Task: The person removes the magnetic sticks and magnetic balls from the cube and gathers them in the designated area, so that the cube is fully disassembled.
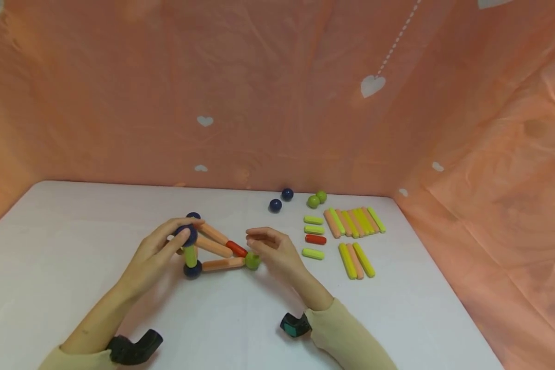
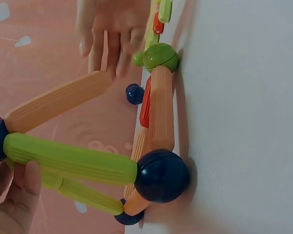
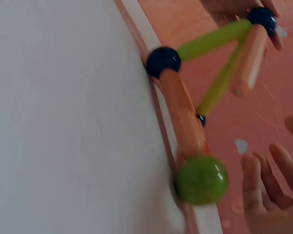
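My left hand (image 1: pixel 154 252) pinches the top dark blue ball (image 1: pixel 187 235) of a frame of rods and balls. From that ball a light green rod (image 2: pixel 71 158) slopes down to a blue ball (image 2: pixel 162 176) on the table, and another runs to a farther blue ball (image 2: pixel 129 214). A peach rod (image 2: pixel 59 99) juts out from the top ball with its other end free. Along the table, another peach rod (image 1: pixel 223 264) joins the lower blue ball to a green ball (image 1: pixel 252 260), which a red rod (image 1: pixel 237 248) also meets. My right hand (image 1: pixel 275 249) hovers beside the green ball, fingers loosely bent, holding nothing.
To the right lie short rods (image 1: pixel 313 229) in green and red. Beyond them are two groups of longer yellow, green and peach rods (image 1: pixel 353 222). Loose blue balls (image 1: pixel 275 205) and green balls (image 1: pixel 313 201) sit near the table's back edge, before a pink cloth (image 1: pixel 277 103).
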`<state>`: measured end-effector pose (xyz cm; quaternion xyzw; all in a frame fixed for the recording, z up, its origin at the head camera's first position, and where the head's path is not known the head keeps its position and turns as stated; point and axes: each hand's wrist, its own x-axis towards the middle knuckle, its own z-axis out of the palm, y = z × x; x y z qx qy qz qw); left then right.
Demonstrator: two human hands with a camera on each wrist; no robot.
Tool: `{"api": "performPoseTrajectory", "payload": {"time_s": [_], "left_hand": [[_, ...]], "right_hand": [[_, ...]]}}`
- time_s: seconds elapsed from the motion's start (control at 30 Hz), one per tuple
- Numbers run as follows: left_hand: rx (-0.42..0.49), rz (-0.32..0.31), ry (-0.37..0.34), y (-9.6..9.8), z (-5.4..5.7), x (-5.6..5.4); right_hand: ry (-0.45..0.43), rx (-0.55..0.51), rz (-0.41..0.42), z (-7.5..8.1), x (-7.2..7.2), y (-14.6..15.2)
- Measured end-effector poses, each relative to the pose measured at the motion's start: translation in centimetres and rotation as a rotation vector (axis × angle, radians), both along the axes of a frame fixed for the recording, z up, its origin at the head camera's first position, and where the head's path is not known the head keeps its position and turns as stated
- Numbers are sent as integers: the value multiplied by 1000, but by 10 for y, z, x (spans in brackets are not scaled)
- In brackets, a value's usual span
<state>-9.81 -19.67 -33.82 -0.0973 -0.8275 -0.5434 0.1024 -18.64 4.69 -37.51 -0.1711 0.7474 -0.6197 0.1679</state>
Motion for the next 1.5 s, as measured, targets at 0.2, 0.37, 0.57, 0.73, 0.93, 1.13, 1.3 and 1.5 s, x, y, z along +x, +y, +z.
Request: {"api": "performPoseTrajectory", "payload": {"time_s": [0.2, 0.37, 0.57, 0.73, 0.93, 1.13, 1.3, 1.5], "left_hand": [[-28, 24, 28, -4, -1, 1], [-48, 54, 85, -2, -4, -2], [-79, 71, 55, -2, -4, -1], [-93, 83, 59, -3, -2, -2], [-88, 80, 66, -2, -3, -3], [-127, 119, 115, 2, -2, -3], [-149, 128, 147, 5, -1, -1], [-169, 121, 151, 1, 1, 1]], "right_hand": [[-13, 8, 206, 0, 4, -24], [1, 6, 256, 3, 6, -30], [56, -27, 214, 12, 10, -23], [143, -93, 221, 27, 8, -20], [198, -102, 257, 35, 6, -20], [324, -39, 252, 36, 6, -16], [366, -11, 240, 33, 8, -10], [379, -15, 232, 22, 9, 5]]}}
